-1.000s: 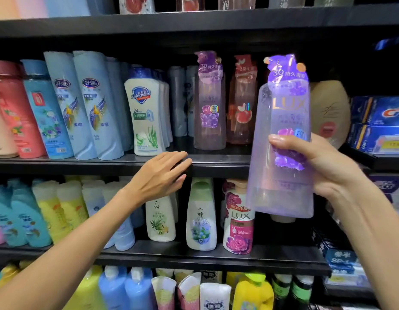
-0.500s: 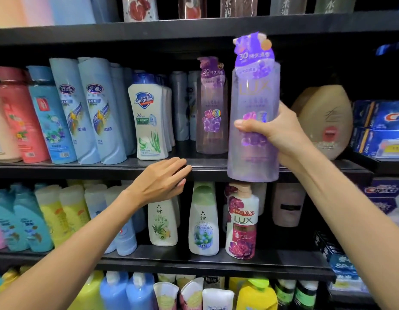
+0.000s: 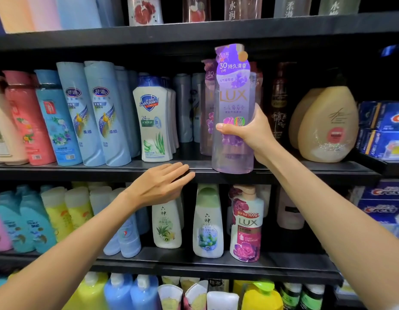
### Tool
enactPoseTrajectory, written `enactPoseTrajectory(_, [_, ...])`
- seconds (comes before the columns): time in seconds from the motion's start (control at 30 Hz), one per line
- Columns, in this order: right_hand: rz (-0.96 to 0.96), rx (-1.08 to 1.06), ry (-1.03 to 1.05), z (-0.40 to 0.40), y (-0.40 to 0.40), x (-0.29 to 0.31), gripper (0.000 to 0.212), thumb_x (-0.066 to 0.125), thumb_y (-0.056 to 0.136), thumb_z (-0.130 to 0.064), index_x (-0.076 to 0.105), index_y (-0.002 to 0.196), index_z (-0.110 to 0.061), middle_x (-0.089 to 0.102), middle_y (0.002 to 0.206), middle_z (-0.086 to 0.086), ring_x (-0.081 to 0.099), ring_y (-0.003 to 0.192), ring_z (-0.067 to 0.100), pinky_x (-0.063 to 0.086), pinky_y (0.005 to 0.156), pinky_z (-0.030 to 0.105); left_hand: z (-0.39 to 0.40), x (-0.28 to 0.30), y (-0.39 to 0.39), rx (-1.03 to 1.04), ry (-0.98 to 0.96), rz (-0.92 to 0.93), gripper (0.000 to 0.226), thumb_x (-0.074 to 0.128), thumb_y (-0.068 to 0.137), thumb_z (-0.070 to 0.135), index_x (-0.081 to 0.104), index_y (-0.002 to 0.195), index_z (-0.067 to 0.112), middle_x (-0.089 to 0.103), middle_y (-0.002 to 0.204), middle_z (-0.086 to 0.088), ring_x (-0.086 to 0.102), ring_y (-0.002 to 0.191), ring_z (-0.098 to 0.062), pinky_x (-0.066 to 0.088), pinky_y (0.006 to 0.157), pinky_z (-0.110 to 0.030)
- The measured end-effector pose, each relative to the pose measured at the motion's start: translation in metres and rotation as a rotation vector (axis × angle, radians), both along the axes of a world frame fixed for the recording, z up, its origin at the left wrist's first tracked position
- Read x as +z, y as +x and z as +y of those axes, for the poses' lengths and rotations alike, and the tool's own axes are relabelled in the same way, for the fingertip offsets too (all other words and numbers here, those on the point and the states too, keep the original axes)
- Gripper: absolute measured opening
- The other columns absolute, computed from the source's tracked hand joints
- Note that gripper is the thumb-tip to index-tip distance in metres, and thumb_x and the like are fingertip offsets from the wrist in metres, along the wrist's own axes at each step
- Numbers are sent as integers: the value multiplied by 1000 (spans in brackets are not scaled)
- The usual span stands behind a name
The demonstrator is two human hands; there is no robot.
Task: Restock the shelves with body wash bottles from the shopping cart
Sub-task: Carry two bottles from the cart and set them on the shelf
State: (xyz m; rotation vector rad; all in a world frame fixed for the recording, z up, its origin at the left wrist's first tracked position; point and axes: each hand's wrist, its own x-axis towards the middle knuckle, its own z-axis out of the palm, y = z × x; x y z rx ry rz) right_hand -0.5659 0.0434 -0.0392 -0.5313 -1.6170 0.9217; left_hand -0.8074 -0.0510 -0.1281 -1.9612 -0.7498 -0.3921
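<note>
Right hand: your right hand wraps the purple LUX bottle at mid-body, thumb across the front label and fingers curled behind; the grip sits low enough, it seems, to keep the tall pump top steady.

Bottle position: the bottle stands upright, label facing you, its base at the front lip of the middle shelf; whether the base already rests on the board or hangs just above it cannot be told.

Target slot: directly behind it stands a matching purple bottle, partly hidden; the held one is lined up in front, probably to extend that row forward.

Left hand: your left hand is flat and relaxed, fingers straight and close together, fingertips at the shelf edge, holding nothing; it likely braces you while the other arm reaches.

Neighbours: the white Safeguard bottle stands to the left of the slot, a dark brown bottle just to the right; the gap between looks snug, so slide straight back.

Remaining step: seat the base fully on the shelf, then release.
</note>
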Motion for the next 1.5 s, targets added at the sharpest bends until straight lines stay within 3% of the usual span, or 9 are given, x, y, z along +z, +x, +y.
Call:
enactPoseTrajectory(0.17, [-52,29,-6,5,3,0,81,92,57,-26,48,125,-17,64,116,1,65,104,14,55,91,37,-1,0,6,49,-16,-142,30,51,88,13,54,116,3,65,104,-15,63,91,-30,52,80,-35])
enactPoseTrajectory(0.27, [-60,29,-10,7,3,-1,84,92,56,-28,47,126,-18,64,117,1,64,105,14,55,91,38,-1,-1,8,127,-51,-266,32,49,91,18,64,112,0,64,104,-15,64,90,-30,52,77,-35])
enactPoseTrajectory(0.47, [-108,28,8,13,3,0,82,91,58,-30,48,127,-18,64,116,1,65,105,14,55,92,39,0,-2,9,148,-66,-267,29,51,89,17,66,105,-2,64,101,-14,63,88,-30,52,77,-36])
enactPoseTrajectory(0.67, [-249,-120,13,8,4,0,102,86,40,-60,47,122,-14,61,117,1,62,106,15,54,92,39,-2,3,12,165,-99,-247,28,49,87,17,66,98,-3,64,95,-14,62,82,-31,53,69,-39])
enactPoseTrajectory(0.87, [-201,-214,91,2,7,-17,77,87,48,-53,56,102,-9,69,102,-1,65,98,18,54,88,43,-4,5,11,173,-138,-255,28,49,87,17,66,98,-2,63,95,-14,62,81,-31,54,67,-38])
enactPoseTrajectory(0.93, [-228,-229,82,6,0,-16,65,88,54,-48,57,97,-10,68,98,-1,65,94,15,54,85,32,-5,6,12,174,-143,-262,28,48,87,18,66,97,-2,64,95,-14,62,81,-31,53,67,-38])
enactPoseTrajectory(1.03, [-258,-232,94,9,-12,-14,53,87,60,-45,57,96,-19,63,91,-13,59,83,-1,44,68,7,-6,6,13,173,-149,-277,29,48,87,17,66,97,-2,64,94,-14,62,82,-31,53,67,-37])
enactPoseTrajectory(1.23, [-273,-174,52,14,-16,-13,70,85,63,-45,56,117,-11,67,111,-1,62,104,14,52,94,36,-6,4,13,181,-155,-305,29,49,87,16,67,99,-3,65,97,-15,63,84,-31,54,68,-37])
enactPoseTrajectory(1.5, [-290,-188,75,13,-19,-15,77,83,66,-46,50,126,-9,63,121,2,58,113,18,48,99,37,-7,4,16,199,-151,-303,29,49,87,15,67,99,-3,65,96,-15,63,82,-31,53,69,-36])
